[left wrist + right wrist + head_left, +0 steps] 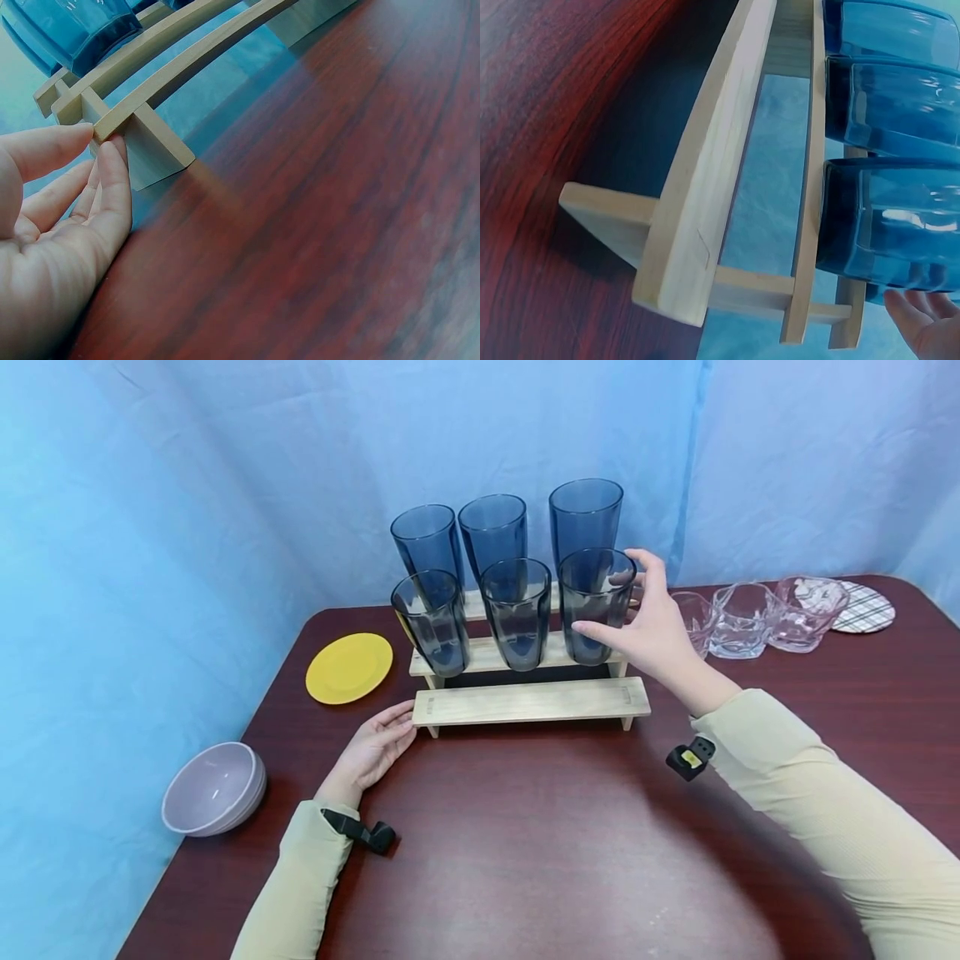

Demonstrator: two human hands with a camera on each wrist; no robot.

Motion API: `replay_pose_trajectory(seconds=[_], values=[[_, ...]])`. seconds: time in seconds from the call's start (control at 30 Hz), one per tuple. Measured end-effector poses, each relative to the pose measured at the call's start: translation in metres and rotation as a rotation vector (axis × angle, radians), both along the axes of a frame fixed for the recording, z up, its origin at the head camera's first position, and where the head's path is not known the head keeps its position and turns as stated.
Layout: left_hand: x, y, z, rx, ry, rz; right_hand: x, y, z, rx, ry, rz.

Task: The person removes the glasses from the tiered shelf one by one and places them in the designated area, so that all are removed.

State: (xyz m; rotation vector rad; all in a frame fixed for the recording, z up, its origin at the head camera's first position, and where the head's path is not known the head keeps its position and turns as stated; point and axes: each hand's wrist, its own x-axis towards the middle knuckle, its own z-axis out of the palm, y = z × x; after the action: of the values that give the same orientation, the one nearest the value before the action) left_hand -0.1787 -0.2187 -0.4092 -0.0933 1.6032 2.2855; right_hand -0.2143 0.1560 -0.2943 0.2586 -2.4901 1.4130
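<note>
A three-step wooden rack (525, 703) stands on the table, its lowest step bare. Three tall blue glasses stand upright along the middle step and three more along the top one. My right hand (657, 631) holds the right-hand glass (592, 614) of the middle step, thumb at its front and fingers round its far side. That glass (892, 221) rests with its base at the step in the right wrist view. At the rack's lower left corner, my left hand (375, 747) pinches the end of the lowest step (120, 120) between thumb and fingers.
Left of the rack lie a yellow plate (348, 668) and, nearer me, a lilac bowl (217, 789) by the table edge. Three clear glasses (742, 622) stand to the right, beside a checked round mat (866, 608). Blue curtains (300, 468) hang behind.
</note>
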Motion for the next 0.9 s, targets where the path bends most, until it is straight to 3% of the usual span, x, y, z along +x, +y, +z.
replay_pose_trajectory(seconds=[0.9], values=[[0.0001,0.0010,0.0023,0.009,-0.010,0.007,0.0018,0.0013,-0.0086,-0.082,0.138,-0.059]])
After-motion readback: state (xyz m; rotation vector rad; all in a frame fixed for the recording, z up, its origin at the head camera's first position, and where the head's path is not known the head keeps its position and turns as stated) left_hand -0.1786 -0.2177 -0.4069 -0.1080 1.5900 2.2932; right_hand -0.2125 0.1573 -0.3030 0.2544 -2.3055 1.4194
